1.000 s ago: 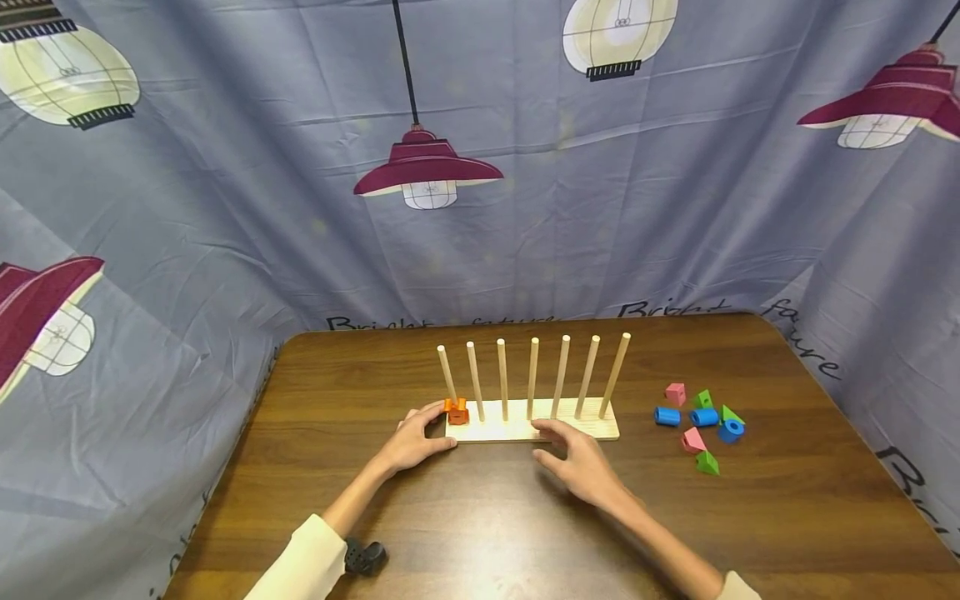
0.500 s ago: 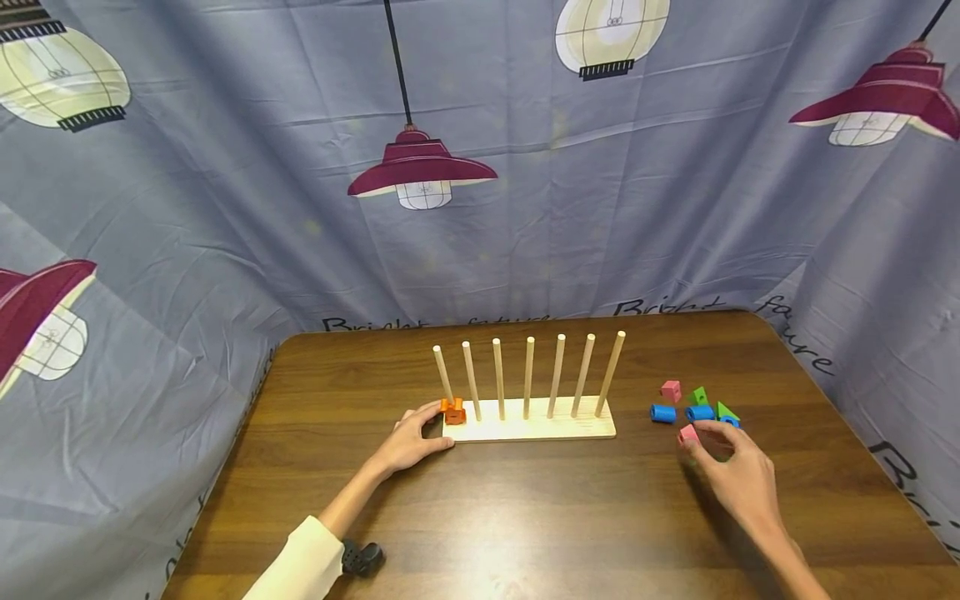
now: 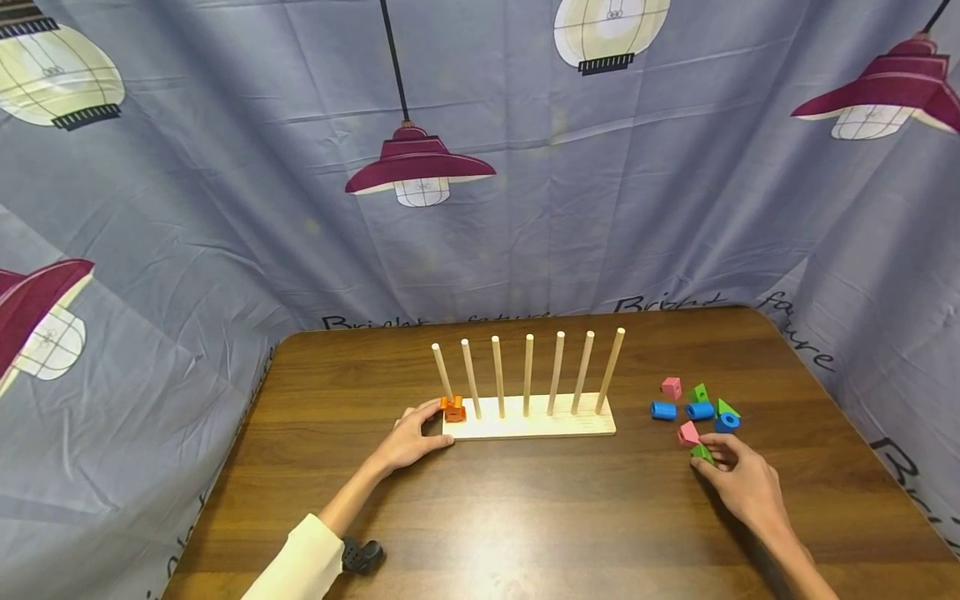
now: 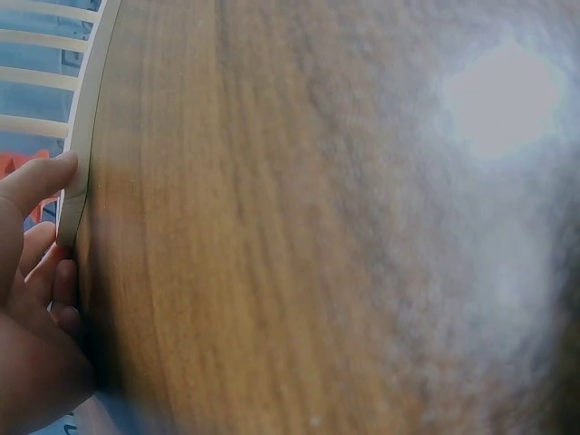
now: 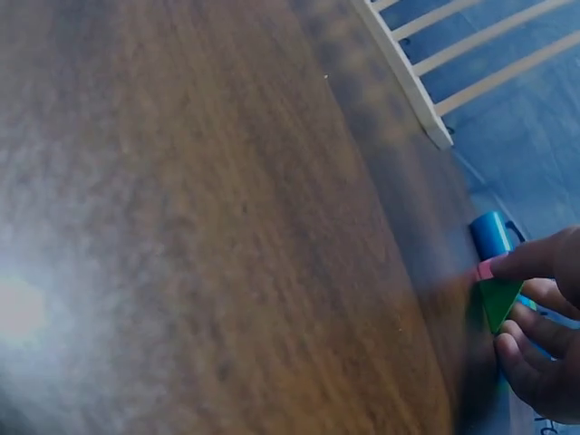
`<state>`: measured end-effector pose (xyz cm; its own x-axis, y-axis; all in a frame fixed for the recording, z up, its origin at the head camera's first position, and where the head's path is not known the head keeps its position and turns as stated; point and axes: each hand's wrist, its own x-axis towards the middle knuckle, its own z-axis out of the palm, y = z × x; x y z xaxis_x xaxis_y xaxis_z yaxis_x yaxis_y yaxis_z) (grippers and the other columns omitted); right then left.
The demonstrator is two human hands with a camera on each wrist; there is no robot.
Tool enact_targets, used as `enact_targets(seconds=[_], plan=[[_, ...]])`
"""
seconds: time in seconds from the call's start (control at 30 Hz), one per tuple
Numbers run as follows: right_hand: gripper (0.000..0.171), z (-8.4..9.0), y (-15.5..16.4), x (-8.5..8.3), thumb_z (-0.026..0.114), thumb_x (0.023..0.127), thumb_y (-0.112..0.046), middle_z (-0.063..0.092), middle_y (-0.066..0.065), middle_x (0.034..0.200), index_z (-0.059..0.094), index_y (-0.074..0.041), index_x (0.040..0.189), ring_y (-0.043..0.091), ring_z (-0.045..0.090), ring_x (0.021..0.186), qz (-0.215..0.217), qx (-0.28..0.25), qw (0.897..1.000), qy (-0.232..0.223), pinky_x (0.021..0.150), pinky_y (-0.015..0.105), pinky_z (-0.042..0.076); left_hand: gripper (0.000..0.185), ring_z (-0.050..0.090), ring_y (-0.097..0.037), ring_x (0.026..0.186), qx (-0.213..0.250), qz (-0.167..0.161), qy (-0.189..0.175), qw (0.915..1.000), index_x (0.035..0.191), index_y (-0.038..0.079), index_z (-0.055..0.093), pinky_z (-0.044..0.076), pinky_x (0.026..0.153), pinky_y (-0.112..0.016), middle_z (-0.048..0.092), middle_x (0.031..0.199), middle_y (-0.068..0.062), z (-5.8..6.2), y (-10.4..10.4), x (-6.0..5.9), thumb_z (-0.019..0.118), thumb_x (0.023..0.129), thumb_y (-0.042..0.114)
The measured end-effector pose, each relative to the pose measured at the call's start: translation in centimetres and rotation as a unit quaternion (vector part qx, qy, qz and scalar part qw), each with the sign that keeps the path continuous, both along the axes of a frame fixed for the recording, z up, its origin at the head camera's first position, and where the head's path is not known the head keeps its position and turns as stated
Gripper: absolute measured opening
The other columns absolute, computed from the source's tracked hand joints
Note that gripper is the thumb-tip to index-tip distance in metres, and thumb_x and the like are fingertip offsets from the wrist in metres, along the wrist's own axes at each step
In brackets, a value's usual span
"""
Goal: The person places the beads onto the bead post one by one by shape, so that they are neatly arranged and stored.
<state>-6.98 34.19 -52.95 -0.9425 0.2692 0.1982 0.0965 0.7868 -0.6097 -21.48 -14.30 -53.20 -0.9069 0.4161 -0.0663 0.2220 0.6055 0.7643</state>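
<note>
My left hand point(image 3: 408, 440) holds the left end of a pale wooden peg board point(image 3: 536, 427), thumb at its front edge and fingers round the end. Several upright dowels rise in a row from the board. Orange blocks point(image 3: 454, 411) sit around the base of the leftmost dowel. Off to the right, my right hand point(image 3: 750, 486) pinches a green triangular block point(image 5: 501, 301) between thumb and fingers, low over the table. A pink block point(image 3: 687, 433) lies right beside these fingertips.
Behind the right hand lie blue cylinders point(image 3: 663, 411), another pink block point(image 3: 671, 387) and two more green blocks point(image 3: 700, 392). A small black object point(image 3: 363, 557) is near the left sleeve. The wooden table point(image 3: 480, 508) ends at a printed curtain point(image 3: 525, 250).
My right hand has gone from the peg board to the blocks on the right, first at the pink block, then slightly nearer to the green one. My left hand stays put.
</note>
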Motion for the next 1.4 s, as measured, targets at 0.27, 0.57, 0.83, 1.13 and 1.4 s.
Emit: enact_targets(seconds=[0.27, 0.57, 0.83, 1.13, 1.4], plan=[[0.033, 0.2, -0.2, 0.3, 0.078, 0.089, -0.019, 0.071, 0.021, 0.096, 0.069, 0.001, 0.114, 0.038, 0.068, 0.082, -0.006, 0.008, 0.999, 0.039, 0.070, 0.051, 0.050, 0.075, 0.040, -0.031, 0.127, -0.002, 0.003, 0.001, 1.0000, 0.146, 0.002, 0.050, 0.031, 0.103, -0.057, 0.044, 0.152, -0.012, 0.2, 0.0, -0.1, 0.079, 0.085, 0.033], [0.030, 3.6, -3.0, -0.5, 0.084, 0.081, -0.012, 0.074, 0.007, 0.085, 0.073, -0.005, 0.108, -0.015, 0.059, 0.075, 0.023, -0.047, 0.989, 0.139, 0.068, 0.005, 0.044, 0.074, 0.040, -0.032, 0.127, 0.000, 0.004, 0.005, 1.0000, 0.146, 0.001, 0.050, 0.029, 0.104, -0.057, 0.044, 0.152, -0.013, 0.4, 0.1, -0.2, 0.080, 0.084, 0.031], [0.041, 8.5, -7.5, -2.4, 0.079, 0.071, 0.021, 0.071, 0.016, 0.097, 0.071, 0.006, 0.108, -0.005, 0.066, 0.088, 0.163, -0.117, 0.952, 0.233, 0.073, 0.015, 0.051, 0.074, 0.041, -0.033, 0.128, -0.006, 0.003, 0.008, 0.9999, 0.146, 0.004, 0.050, 0.031, 0.104, -0.057, 0.045, 0.152, -0.013, 0.1, 0.1, -0.4, 0.079, 0.084, 0.032], [0.035, 13.0, -12.8, -4.7, 0.075, 0.068, 0.024, 0.071, 0.019, 0.090, 0.068, 0.009, 0.099, 0.002, 0.070, 0.081, 0.244, -0.140, 0.916, 0.284, 0.068, 0.020, 0.054, 0.073, 0.041, -0.034, 0.128, -0.004, 0.002, 0.012, 0.9999, 0.145, 0.003, 0.052, 0.031, 0.104, -0.057, 0.046, 0.151, -0.013, 0.2, 0.1, -0.1, 0.080, 0.084, 0.031], [0.033, 13.4, -16.5, -8.1, 0.075, 0.074, 0.015, 0.070, 0.014, 0.100, 0.072, 0.004, 0.105, 0.023, 0.069, 0.082, 0.295, -0.152, 0.896, 0.294, 0.071, 0.024, 0.055, 0.073, 0.042, -0.033, 0.127, -0.002, 0.003, 0.012, 0.9999, 0.145, 0.004, 0.052, 0.032, 0.104, -0.056, 0.046, 0.150, -0.013, 0.2, 0.1, 0.1, 0.080, 0.084, 0.030]])
